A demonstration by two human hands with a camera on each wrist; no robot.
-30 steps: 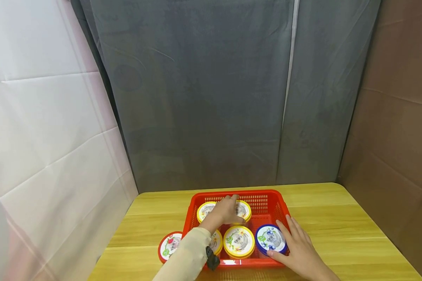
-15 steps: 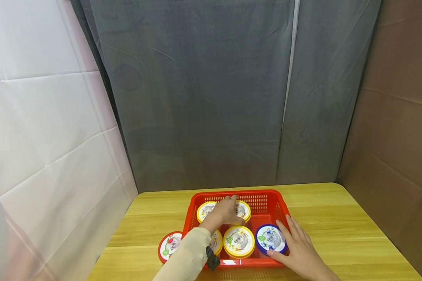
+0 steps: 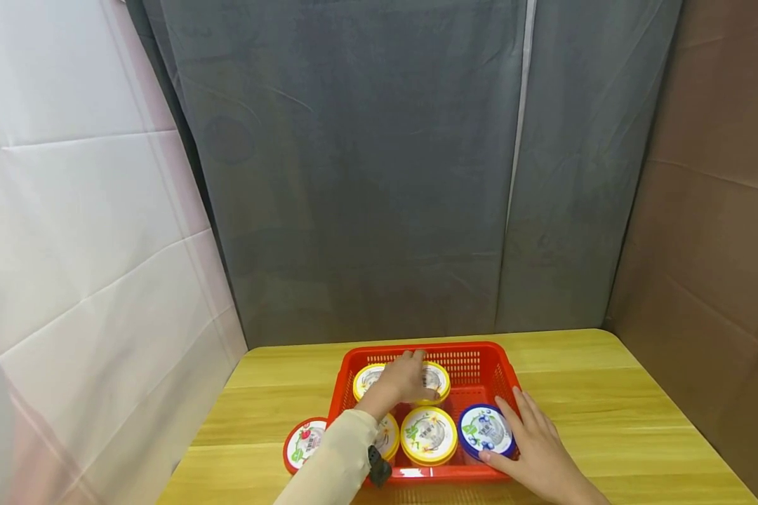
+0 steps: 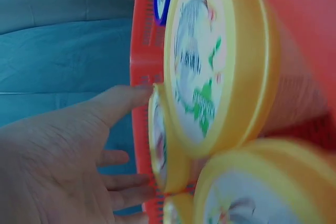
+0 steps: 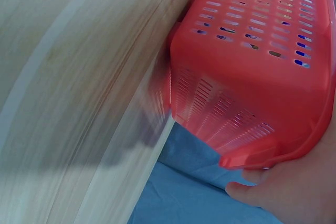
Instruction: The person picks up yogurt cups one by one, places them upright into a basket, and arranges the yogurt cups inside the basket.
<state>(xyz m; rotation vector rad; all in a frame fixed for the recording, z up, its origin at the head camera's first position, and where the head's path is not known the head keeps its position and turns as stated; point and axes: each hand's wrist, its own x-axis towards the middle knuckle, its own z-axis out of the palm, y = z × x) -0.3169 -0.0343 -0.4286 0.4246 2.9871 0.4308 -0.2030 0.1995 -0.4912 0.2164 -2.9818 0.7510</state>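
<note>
A red basket (image 3: 493, 346) holds several yellow-lidded tubs and a blue-lidded tub (image 3: 485, 429). My left hand (image 3: 399, 386) reaches over it to the yellow-lidded tub (image 3: 439, 382) at the back middle. Its thumb and fingers span that lid from opposite edges, as the left wrist view also shows. At the basket's right side, my right hand (image 3: 540, 449) lies over the rim. Thumb and index finger grip the blue lid between its near and far edges. In the right wrist view, the basket wall hides most of its fingers.
Outside the basket on the left, a red-lidded tub (image 3: 304, 443) stands on the wooden table (image 3: 278, 365), partly behind my left sleeve. Another yellow-lidded tub (image 3: 428, 435) sits in the basket's front middle. Grey (image 3: 379, 210), white and brown cloths enclose the table.
</note>
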